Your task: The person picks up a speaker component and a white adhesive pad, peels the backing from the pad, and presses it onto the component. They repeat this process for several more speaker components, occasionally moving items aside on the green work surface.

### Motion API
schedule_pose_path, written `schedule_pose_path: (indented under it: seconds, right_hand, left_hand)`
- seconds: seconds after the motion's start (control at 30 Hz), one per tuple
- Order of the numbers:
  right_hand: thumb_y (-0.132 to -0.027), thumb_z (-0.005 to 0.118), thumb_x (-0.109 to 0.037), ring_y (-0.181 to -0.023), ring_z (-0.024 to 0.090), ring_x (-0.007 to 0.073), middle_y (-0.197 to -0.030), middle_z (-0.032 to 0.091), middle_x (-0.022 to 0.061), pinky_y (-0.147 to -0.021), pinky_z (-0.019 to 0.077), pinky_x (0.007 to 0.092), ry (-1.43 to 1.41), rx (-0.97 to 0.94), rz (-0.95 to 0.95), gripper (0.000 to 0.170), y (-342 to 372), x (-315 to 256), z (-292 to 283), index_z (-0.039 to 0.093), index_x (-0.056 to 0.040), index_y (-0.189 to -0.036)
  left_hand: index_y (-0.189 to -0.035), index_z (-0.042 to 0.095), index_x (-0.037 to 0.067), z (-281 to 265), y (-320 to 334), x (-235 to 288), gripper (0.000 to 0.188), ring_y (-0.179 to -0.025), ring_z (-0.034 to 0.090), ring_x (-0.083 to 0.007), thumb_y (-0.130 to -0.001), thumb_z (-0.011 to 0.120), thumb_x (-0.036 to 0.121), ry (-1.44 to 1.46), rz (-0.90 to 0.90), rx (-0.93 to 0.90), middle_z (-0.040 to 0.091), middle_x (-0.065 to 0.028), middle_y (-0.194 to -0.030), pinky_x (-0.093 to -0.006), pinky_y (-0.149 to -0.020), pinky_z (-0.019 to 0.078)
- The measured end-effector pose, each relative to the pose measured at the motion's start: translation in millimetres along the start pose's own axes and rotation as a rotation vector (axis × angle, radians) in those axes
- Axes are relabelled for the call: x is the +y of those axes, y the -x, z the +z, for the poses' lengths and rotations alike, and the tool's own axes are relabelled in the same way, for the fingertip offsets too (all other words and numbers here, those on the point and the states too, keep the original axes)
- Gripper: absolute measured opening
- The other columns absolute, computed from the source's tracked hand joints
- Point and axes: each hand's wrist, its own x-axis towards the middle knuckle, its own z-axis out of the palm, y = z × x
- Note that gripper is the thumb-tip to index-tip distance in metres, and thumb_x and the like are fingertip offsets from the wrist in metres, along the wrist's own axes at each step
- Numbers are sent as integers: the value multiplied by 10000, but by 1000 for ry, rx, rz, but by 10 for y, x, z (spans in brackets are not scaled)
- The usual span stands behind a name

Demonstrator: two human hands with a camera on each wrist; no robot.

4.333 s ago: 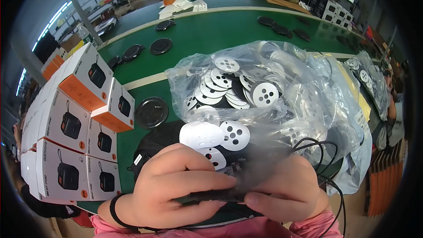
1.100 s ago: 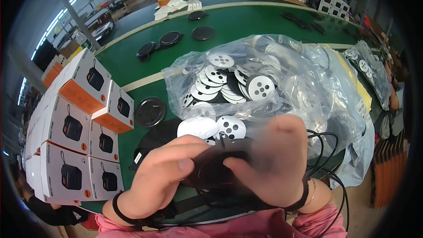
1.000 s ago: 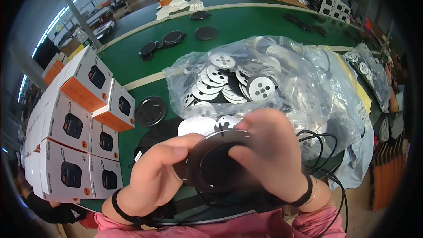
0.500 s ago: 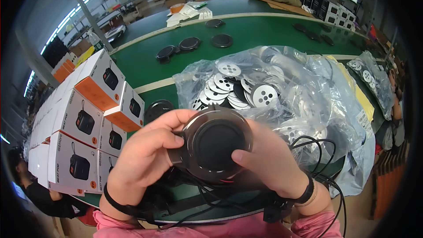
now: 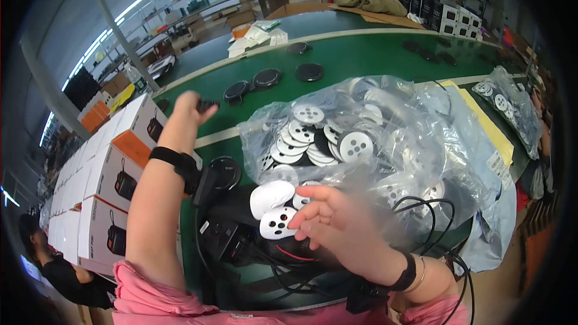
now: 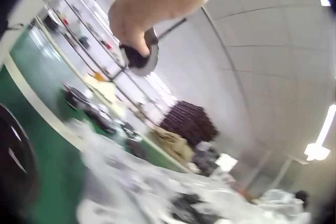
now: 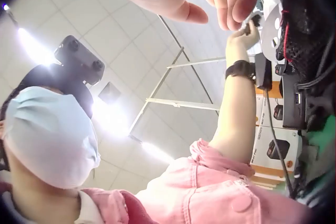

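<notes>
My left hand [image 5: 190, 106] reaches out over the green table at the back left. It grips a round black device [image 6: 140, 60] with a paler rim, which the left wrist view shows below the fingers and thumb; the head view shows only a dark bit of it. My right hand [image 5: 337, 229] hangs over the front middle with loosely bent fingers and nothing in them. Its fingertips overlap the edge of a white disc with black holes [image 5: 278, 222]. Behind that lies a plain white rounded piece [image 5: 271, 197].
A clear plastic bag [image 5: 259, 126] of white holed discs fills the middle. Printed white boxes [image 5: 99, 229] are stacked at left. Several round black devices [image 5: 267, 78] lie at the back, and another [image 5: 225, 172] sits nearer. Black cables [image 5: 430, 201] loop at right.
Both hands held the round black device close to the body. My right hand has let go; my left hand has carried it away to the back left.
</notes>
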Motion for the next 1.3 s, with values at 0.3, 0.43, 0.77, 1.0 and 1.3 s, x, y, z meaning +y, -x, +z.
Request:
schedule_pose_path:
  seconds: [0.3,0.43,0.77,1.0,1.3]
  right_hand:
    - [-837,462,17,-783,488,57,-898,538,54,-696,392,183,-48,-9,8,396,10,-30,-14,346,-18,-1215]
    - [-841,469,7,-765,485,54,-892,536,47,-675,396,182,-34,-8,0,392,12,45,-15,350,-24,-1214]
    - [-843,464,17,-736,490,57,-876,547,34,-669,402,192,74,-64,-119,382,40,103,-24,365,-31,-1209]
    - [-840,457,37,-798,493,70,-898,542,46,-727,401,213,34,-28,-93,394,10,41,-43,363,-19,-1218]
    - [-883,430,-60,-704,471,56,-803,505,-4,-656,393,180,-123,147,-155,247,-83,-14,-100,425,-15,-1126]
  left_hand:
    - [-994,461,-45,-388,-1230,-667,219,-862,539,-277,-808,433,66,-40,120,167,510,-154,-1003,-400,-843,429]
    - [-1251,350,-15,-204,-1151,-528,618,-1214,304,-366,-704,535,206,-535,262,98,223,-264,-1340,-386,-986,277]
    - [-1207,461,53,1232,640,259,486,-1171,393,-284,-742,495,188,-994,658,-388,443,-167,-1243,-351,-948,310]
    - [-1009,606,123,1440,-33,-326,300,-1177,385,-285,-760,467,217,-1645,1268,-270,412,-132,-1273,-396,-934,362]
    - [-1131,551,195,1769,-459,-727,370,-1292,194,-269,-852,345,325,-1907,914,-512,245,-71,-1391,-441,-1004,264]
